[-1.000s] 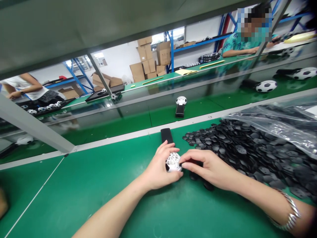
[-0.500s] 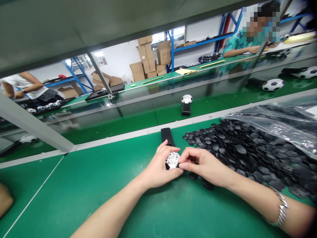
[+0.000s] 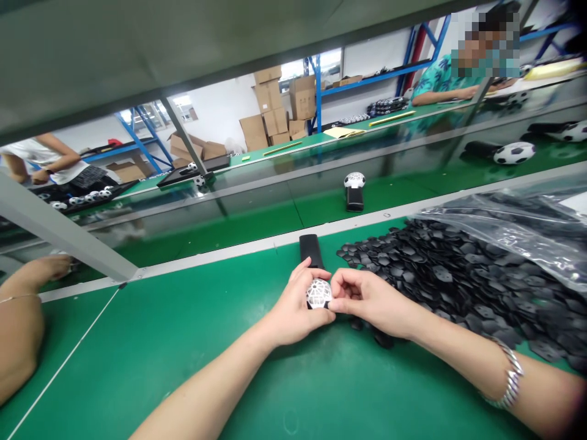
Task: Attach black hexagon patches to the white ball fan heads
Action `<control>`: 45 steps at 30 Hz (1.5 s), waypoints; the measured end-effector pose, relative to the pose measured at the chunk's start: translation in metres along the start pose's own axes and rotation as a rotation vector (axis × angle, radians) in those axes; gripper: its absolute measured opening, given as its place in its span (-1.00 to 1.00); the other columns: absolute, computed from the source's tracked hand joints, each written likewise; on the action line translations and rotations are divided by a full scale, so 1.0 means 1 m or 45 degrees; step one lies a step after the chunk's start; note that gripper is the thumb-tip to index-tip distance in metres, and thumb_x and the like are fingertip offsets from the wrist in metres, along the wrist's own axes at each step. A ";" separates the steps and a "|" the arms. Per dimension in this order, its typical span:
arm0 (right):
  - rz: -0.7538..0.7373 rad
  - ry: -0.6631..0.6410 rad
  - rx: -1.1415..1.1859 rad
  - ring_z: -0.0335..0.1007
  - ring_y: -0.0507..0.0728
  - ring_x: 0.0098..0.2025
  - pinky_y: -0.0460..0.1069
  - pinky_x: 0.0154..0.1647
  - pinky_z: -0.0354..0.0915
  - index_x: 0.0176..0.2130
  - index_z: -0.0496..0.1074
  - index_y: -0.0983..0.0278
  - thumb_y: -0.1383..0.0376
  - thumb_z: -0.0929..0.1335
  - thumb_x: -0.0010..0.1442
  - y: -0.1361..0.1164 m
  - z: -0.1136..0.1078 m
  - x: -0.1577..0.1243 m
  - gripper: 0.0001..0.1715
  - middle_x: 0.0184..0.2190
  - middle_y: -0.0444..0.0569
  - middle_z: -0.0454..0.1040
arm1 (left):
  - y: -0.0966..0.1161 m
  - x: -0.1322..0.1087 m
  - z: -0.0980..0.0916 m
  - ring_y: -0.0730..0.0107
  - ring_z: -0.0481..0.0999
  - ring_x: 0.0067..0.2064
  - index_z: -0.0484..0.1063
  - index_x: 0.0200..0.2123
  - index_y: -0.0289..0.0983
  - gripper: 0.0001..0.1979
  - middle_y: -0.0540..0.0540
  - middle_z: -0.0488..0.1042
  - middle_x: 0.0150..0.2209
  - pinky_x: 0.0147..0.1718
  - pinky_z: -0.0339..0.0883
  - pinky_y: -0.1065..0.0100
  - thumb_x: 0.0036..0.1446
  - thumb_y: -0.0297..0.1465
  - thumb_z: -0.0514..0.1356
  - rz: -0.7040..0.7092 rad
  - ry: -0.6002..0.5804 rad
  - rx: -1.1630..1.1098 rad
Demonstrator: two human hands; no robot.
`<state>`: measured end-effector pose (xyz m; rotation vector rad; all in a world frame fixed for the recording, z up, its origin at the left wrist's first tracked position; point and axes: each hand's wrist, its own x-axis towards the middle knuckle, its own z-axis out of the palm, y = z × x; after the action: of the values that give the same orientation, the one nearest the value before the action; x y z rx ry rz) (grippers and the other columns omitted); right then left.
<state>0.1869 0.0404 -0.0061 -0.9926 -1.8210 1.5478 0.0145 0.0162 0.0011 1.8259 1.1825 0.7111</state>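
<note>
Ball (image 3: 318,294): white lattice, black patches at its lower edge; just above the green table (image 3: 183,348) or resting on it, cannot tell which; between the two hands.
Handle (image 3: 310,249): black; extends beyond the left fingers toward the rail (image 3: 257,247); its join with the ball is hidden.
Left hand (image 3: 296,308): grasping the ball, fingers over the far side, thumb along the near side.
Right hand (image 3: 378,302): thumb and fingertips drawn together at the ball's right edge; whether a piece sits between them cannot be told.
Black pieces (image 3: 440,275): large loose heap, flat, angular, right of the hands; a few lie under the right hand.
Bag (image 3: 518,235): clear plastic, crumpled, lying over the heap's far side; contents, if any, cannot be told.
Lane (image 3: 257,226): green, glossy, beyond the rail; holds one ball-headed unit (image 3: 354,191) near the middle, others at right.
Left tray (image 3: 123,190): dark, far side; several balls in a row.
Middle tray (image 3: 215,164): dark; one ball on it.
Boxes (image 3: 275,116): cardboard, stacked at the back; insides out of sight.
Co-worker's arm (image 3: 21,330): left edge, hand beyond the rail.
</note>
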 end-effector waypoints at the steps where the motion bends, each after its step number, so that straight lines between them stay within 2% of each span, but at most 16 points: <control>1: -0.027 0.018 -0.058 0.13 -0.01 -0.53 -0.10 -0.56 0.13 -0.47 0.21 0.26 0.21 0.34 0.06 0.001 -0.004 0.001 -0.78 -0.57 -0.21 0.19 | 0.000 0.000 0.000 0.16 -0.25 0.30 0.28 -0.08 -0.19 -0.51 -0.08 0.26 0.07 0.20 -0.20 0.01 -0.15 -0.53 0.25 0.011 -0.009 0.014; 3: -0.111 0.129 -0.322 0.20 0.04 -0.47 -0.06 -0.46 0.20 -0.44 0.25 0.26 0.17 0.30 0.11 0.005 -0.015 0.003 -0.78 -0.52 -0.16 0.26 | 0.000 0.000 0.000 0.14 -0.23 0.29 0.28 -0.06 -0.19 -0.50 -0.11 0.22 0.11 0.19 -0.15 0.02 -0.15 -0.49 0.27 0.016 -0.020 0.043; 6: -0.144 0.348 -0.992 0.28 0.18 -0.23 0.04 -0.28 0.24 -0.30 0.36 0.25 0.19 0.31 0.11 0.012 -0.032 0.004 -0.83 -0.31 -0.01 0.37 | -0.001 -0.001 0.003 0.06 -0.17 0.28 0.28 -0.06 -0.20 -0.44 -0.20 0.14 0.16 0.16 -0.09 0.02 -0.19 -0.34 0.35 -0.025 -0.009 0.073; 9: -0.085 0.351 -1.302 0.29 0.26 -0.15 0.07 -0.26 0.24 -0.29 0.41 0.23 0.28 0.32 0.11 0.019 -0.040 0.002 -0.88 -0.28 0.03 0.40 | -0.003 -0.001 0.005 0.04 -0.13 0.27 0.29 -0.08 -0.19 -0.47 -0.20 0.16 0.12 0.16 -0.08 0.00 -0.17 -0.30 0.35 0.004 -0.001 0.101; 11: -0.084 0.308 -1.297 0.33 0.22 -0.23 0.03 -0.32 0.25 -0.38 0.42 0.22 0.34 0.30 0.11 0.020 -0.040 0.000 -0.91 -0.36 -0.01 0.42 | -0.004 -0.001 0.005 0.05 -0.07 0.24 0.30 -0.10 -0.17 -0.50 -0.17 0.16 0.08 0.16 -0.07 0.01 -0.17 -0.34 0.34 0.039 0.028 0.135; 13: -0.085 0.279 -1.289 0.36 0.18 -0.31 0.00 -0.37 0.24 -0.41 0.42 0.22 0.36 0.29 0.11 0.020 -0.039 -0.002 -0.88 -0.40 -0.04 0.43 | -0.006 0.000 0.001 0.05 0.04 0.18 0.31 -0.09 -0.16 -0.45 -0.15 0.13 0.03 0.14 -0.02 0.03 -0.22 -0.35 0.36 -0.013 0.082 0.159; 16: -0.096 0.245 -1.262 0.38 0.15 -0.33 -0.01 -0.35 0.26 -0.35 0.43 0.22 0.33 0.27 0.13 0.017 -0.039 -0.003 -0.87 -0.36 -0.04 0.45 | -0.007 0.001 -0.009 0.11 0.21 0.06 0.30 -0.05 -0.19 -0.38 -0.14 0.13 -0.05 0.10 0.08 0.09 -0.25 -0.31 0.37 -0.159 0.092 0.127; 18: -0.117 0.233 -1.208 0.39 0.15 -0.32 0.00 -0.30 0.26 -0.28 0.41 0.20 0.30 0.24 0.18 0.014 -0.040 -0.004 -0.83 -0.33 -0.05 0.46 | -0.006 0.002 -0.015 0.16 0.26 0.01 0.28 -0.02 -0.20 -0.39 -0.12 0.17 -0.06 0.08 0.10 0.13 -0.22 -0.34 0.35 -0.171 0.050 0.096; 22: -0.073 0.189 -0.812 0.36 0.08 -0.47 -0.05 -0.43 0.26 -0.30 0.36 0.21 0.21 0.19 0.22 0.007 -0.038 -0.006 -0.79 -0.49 -0.14 0.43 | -0.003 0.001 -0.021 0.23 0.32 -0.06 0.28 -0.01 -0.17 -0.42 -0.08 0.22 -0.05 -0.01 0.20 0.20 -0.19 -0.53 0.24 -0.167 -0.039 0.043; 24: -0.031 0.145 -0.590 0.35 0.05 -0.50 -0.08 -0.46 0.26 -0.33 0.36 0.23 0.18 0.25 0.18 0.006 -0.034 -0.006 -0.81 -0.53 -0.16 0.40 | -0.002 0.001 -0.019 0.23 0.33 -0.08 0.28 -0.02 -0.17 -0.43 -0.08 0.23 -0.05 -0.05 0.23 0.22 -0.19 -0.54 0.24 -0.148 -0.032 0.066; 26: -0.033 0.091 -0.461 0.37 0.07 -0.44 -0.08 -0.43 0.28 -0.27 0.38 0.24 0.20 0.31 0.12 0.006 -0.031 -0.006 -0.82 -0.49 -0.15 0.42 | -0.002 0.002 -0.016 0.22 0.32 -0.08 0.30 -0.05 -0.18 -0.45 -0.08 0.24 -0.06 -0.05 0.23 0.20 -0.20 -0.48 0.28 -0.113 0.031 0.123; 29: -0.199 0.076 -0.536 0.38 0.10 -0.30 -0.03 -0.27 0.29 -0.23 0.43 0.23 0.23 0.30 0.14 0.008 -0.027 -0.006 -0.81 -0.36 -0.09 0.45 | -0.004 0.003 -0.012 0.21 0.33 -0.08 0.31 -0.09 -0.18 -0.48 -0.07 0.26 -0.10 -0.04 0.23 0.19 -0.19 -0.43 0.31 -0.096 0.103 0.151; 33: -0.421 0.123 -0.720 0.36 0.12 -0.17 0.01 -0.13 0.25 -0.25 0.47 0.21 0.27 0.25 0.20 0.007 -0.024 -0.006 -0.79 -0.25 -0.04 0.45 | -0.006 0.003 -0.014 0.22 0.32 -0.04 0.31 -0.08 -0.19 -0.49 -0.07 0.26 -0.08 0.00 0.19 0.21 -0.18 -0.50 0.28 -0.023 0.059 0.131; 37: -0.439 0.091 -0.735 0.35 0.11 -0.17 -0.01 -0.15 0.26 -0.12 0.40 0.20 0.34 0.19 0.23 0.004 -0.021 -0.007 -0.73 -0.22 -0.04 0.44 | -0.007 0.003 -0.018 0.25 0.28 0.00 0.30 -0.07 -0.17 -0.47 -0.06 0.24 -0.06 0.04 0.14 0.26 -0.18 -0.54 0.26 0.093 -0.021 0.127; 42: -0.356 0.118 -0.718 0.37 0.07 -0.32 -0.06 -0.29 0.27 -0.24 0.36 0.24 0.37 0.21 0.21 0.003 -0.016 -0.010 -0.83 -0.33 -0.10 0.46 | -0.009 0.003 -0.020 0.25 0.27 0.00 0.28 -0.04 -0.17 -0.46 -0.06 0.23 -0.04 0.04 0.13 0.26 -0.17 -0.54 0.25 0.106 -0.054 0.151; 45: -0.407 0.149 -0.726 0.36 0.08 -0.28 -0.05 -0.25 0.26 -0.30 0.35 0.24 0.39 0.22 0.20 0.003 -0.014 -0.010 -0.86 -0.33 -0.08 0.44 | -0.007 0.002 -0.019 0.23 0.25 0.02 0.28 -0.04 -0.17 -0.46 -0.07 0.24 -0.04 0.05 0.12 0.24 -0.17 -0.53 0.24 0.082 -0.058 0.208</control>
<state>0.2046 0.0409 -0.0056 -0.9422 -2.2557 0.7774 -0.0031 0.0258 0.0050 2.0126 1.1859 0.6204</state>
